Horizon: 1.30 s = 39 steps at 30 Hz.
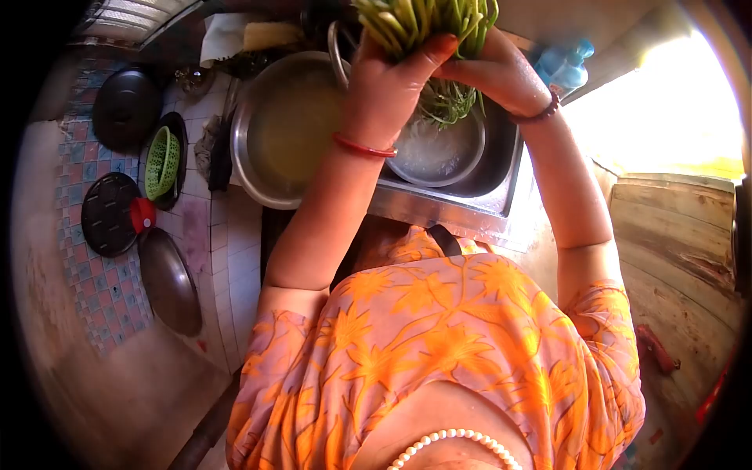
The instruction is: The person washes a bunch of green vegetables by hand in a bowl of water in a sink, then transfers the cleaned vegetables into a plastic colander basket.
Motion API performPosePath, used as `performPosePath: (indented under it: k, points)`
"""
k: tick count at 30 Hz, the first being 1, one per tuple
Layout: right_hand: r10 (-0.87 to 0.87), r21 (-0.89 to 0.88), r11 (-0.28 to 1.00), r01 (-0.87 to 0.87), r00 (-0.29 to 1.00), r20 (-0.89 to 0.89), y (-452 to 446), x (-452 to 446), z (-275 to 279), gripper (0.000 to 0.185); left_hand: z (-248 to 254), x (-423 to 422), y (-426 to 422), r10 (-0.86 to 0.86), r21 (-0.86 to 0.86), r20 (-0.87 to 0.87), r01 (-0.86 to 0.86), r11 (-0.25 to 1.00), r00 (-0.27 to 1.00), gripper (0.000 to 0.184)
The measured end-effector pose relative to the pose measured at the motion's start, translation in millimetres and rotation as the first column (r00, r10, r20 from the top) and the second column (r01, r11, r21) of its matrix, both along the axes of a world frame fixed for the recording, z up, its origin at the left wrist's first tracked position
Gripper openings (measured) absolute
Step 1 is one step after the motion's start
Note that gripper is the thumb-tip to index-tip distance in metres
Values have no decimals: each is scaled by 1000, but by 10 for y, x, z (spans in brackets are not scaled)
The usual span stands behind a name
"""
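Both hands hold a bunch of green stems (415,22) above the sink (501,157) at the top of the view. My left hand (388,86) has its fingers round the bunch, with the thumb across the stems. On the other side, my right hand (501,74) is closed on the same bunch. Thin leafy ends (448,103) hang below the hands, over a round metal bowl (439,153) with water in the sink. Beside it, left of the sink, a wide metal basin (290,133) holds cloudy yellowish liquid, partly hidden by my left forearm.
Blue plastic bottles (564,66) stand behind the sink at the right. Leftward are a green basket (160,162), a dark round pan (128,110), a black perforated plate (108,213) and a metal lid (170,282). Wooden boards (674,235) lie at the right.
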State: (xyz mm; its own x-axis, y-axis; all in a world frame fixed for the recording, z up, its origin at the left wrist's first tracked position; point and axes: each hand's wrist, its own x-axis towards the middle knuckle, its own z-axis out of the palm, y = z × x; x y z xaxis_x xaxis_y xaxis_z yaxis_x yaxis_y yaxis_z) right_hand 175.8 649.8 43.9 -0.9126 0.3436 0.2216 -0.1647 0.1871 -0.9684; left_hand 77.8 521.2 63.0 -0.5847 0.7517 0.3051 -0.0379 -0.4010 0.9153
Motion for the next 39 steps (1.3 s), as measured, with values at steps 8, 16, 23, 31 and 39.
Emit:
performPosePath:
  k: [8,16,23,31,39]
  points:
    - [-131,73,988,134,990,-46,-377,113,326,51,-45,-66,-37,-193,193,50,180,964,980,41]
    - [-223,78,973,219,973,55,-1036,-450,419,51,-32,-639,-706,-300,381,229,198,903,926,42]
    - [-123,140,984,106,985,121,-1942,-1786,764,50,124,-1901,-1632,-162,302,243,84,949,957,40]
    - [-485,589,769,248,827,285,-1574,-2635,-1790,78,-1912,-2631,-1753,458,-594,165,-283,753,873,60]
    - [-773,905,424,29,532,345,-2046,-2661,-2253,63,-2457,-2520,-1718,244,-709,-612,-658,253,753,69]
